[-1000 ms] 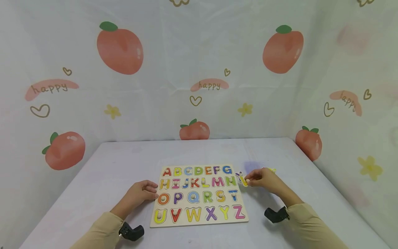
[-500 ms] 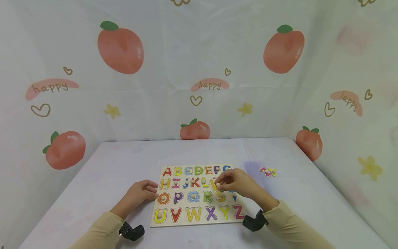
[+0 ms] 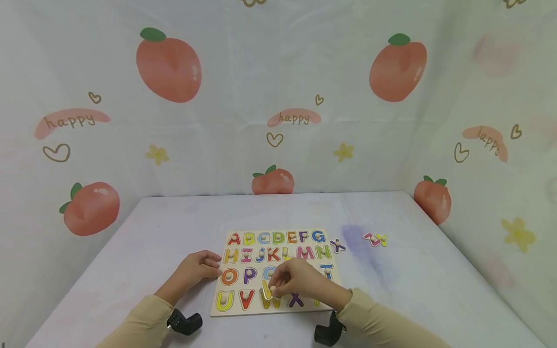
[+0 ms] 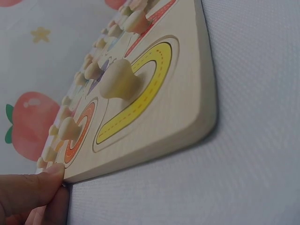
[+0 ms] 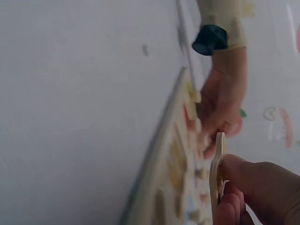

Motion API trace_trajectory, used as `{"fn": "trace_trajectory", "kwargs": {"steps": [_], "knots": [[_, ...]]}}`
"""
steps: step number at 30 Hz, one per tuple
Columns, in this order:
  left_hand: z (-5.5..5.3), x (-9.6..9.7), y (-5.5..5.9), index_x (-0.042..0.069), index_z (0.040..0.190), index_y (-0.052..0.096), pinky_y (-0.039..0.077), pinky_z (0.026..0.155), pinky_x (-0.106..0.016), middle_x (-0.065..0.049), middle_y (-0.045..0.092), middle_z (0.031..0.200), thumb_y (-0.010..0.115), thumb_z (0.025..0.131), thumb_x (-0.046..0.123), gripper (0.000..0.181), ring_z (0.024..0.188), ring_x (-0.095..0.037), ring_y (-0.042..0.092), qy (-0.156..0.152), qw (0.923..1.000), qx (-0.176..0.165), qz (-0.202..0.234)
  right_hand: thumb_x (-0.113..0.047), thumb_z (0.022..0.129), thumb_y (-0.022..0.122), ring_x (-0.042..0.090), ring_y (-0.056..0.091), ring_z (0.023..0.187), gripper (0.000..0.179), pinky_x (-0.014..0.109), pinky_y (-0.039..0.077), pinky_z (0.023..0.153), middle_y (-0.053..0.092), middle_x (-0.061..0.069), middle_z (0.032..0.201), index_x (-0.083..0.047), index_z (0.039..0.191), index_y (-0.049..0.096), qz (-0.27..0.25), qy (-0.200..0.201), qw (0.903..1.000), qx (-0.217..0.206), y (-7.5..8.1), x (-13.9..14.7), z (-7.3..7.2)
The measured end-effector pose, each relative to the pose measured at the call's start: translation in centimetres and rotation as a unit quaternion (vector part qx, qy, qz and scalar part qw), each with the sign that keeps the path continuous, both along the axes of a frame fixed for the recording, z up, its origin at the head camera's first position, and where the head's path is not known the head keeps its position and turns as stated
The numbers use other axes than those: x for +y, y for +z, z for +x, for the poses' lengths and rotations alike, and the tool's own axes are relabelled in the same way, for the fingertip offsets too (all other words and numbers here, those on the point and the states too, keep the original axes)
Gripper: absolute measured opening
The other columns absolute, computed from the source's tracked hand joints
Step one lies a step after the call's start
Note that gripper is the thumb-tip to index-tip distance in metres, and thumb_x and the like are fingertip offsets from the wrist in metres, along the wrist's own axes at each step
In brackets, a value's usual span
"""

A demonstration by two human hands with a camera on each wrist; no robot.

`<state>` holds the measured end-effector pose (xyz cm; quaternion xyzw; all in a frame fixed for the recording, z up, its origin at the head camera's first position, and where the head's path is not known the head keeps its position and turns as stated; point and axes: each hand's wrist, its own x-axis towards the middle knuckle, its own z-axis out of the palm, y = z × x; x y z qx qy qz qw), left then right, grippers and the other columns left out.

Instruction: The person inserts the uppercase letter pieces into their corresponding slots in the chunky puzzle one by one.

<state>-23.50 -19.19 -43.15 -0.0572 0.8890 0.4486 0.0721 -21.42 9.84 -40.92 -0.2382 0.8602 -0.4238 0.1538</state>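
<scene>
The wooden alphabet puzzle board (image 3: 235,313) lies flat on the table, with knobbed letters in its upper rows. My right hand (image 3: 300,279) pinches a yellow W puzzle piece (image 3: 265,290) by its knob, over the W spot in the bottom row. In the right wrist view, the W piece (image 5: 215,176) appears edge-on and tilted up over the board. My left hand (image 3: 197,267) rests at the board's left edge. Its thumb (image 4: 51,174) touches the rim near the orange O in the left wrist view. My right hand hides part of the lower-right letters.
Just right of the board lies a loose purple X piece (image 3: 337,245). Farther right are a pink Z piece (image 3: 371,239) and a yellow Y piece (image 3: 381,239), close together. A white fruit-print cloth (image 3: 226,159) hangs behind the table.
My right hand has carried the W piece left and nearer, from beside the board to its bottom row. The X, Z and Y pieces are uncovered on the right. My left hand stays put.
</scene>
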Motion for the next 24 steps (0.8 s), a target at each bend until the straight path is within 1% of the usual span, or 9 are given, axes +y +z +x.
{"fn": "trace_trajectory", "kwargs": {"steps": [5,10,13,17,24], "knots": [[-0.1,0.0,-0.1,0.002,0.110,0.064,0.048,0.073,-0.030,-0.002,0.067,0.086,0.079,0.076,0.014,0.039,0.082,-0.016,0.058,-0.002,1.0000,0.001,-0.002,-0.005,0.074,0.079,0.003,0.055,0.060,0.011,0.019,0.044,0.056,0.063,-0.008,0.065,-0.013,0.075,0.072,-0.004,0.000,1.0000,-0.002,-0.9,-0.7,0.5],[-0.2,-0.1,-0.3,0.002,0.110,0.064,0.048,0.072,-0.030,-0.001,0.067,0.086,0.079,0.076,0.013,0.038,0.082,-0.016,0.058,-0.002,1.0000,0.001,-0.003,-0.005,0.073,0.079,0.001,0.054,0.059,0.014,0.018,0.044,0.056,0.062,-0.010,0.063,-0.016,0.073,0.071,0.009,-0.006,0.9999,0.007,-1.4,-1.0,0.7],[-0.2,-0.1,-0.3,0.002,0.110,0.064,0.048,0.072,-0.030,-0.001,0.067,0.086,0.078,0.076,0.013,0.038,0.082,-0.016,0.058,-0.003,1.0000,0.004,-0.002,-0.005,0.073,0.079,0.001,0.054,0.060,0.015,0.018,0.044,0.059,0.062,-0.011,0.063,-0.018,0.072,0.071,0.021,-0.007,0.9997,0.010,-1.5,-1.0,0.9],[-0.3,-0.1,-0.3,0.002,0.110,0.064,0.048,0.072,-0.030,-0.001,0.067,0.086,0.079,0.076,0.014,0.039,0.082,-0.015,0.059,-0.005,1.0000,0.005,-0.002,-0.006,0.073,0.079,0.001,0.054,0.060,0.014,0.018,0.044,0.060,0.062,-0.011,0.064,-0.018,0.071,0.071,0.030,-0.006,0.9995,0.012,-1.5,-1.1,1.0],[-0.2,-0.1,-0.2,0.002,0.110,0.064,0.049,0.075,-0.032,-0.002,0.067,0.087,0.078,0.077,0.014,0.039,0.083,-0.016,0.059,-0.004,1.0000,0.001,-0.008,-0.005,0.073,0.079,0.002,0.053,0.060,0.016,0.018,0.043,0.060,0.062,-0.009,0.064,-0.017,0.070,0.070,0.041,-0.016,0.9990,-0.001,-1.4,-1.5,1.0]]}}
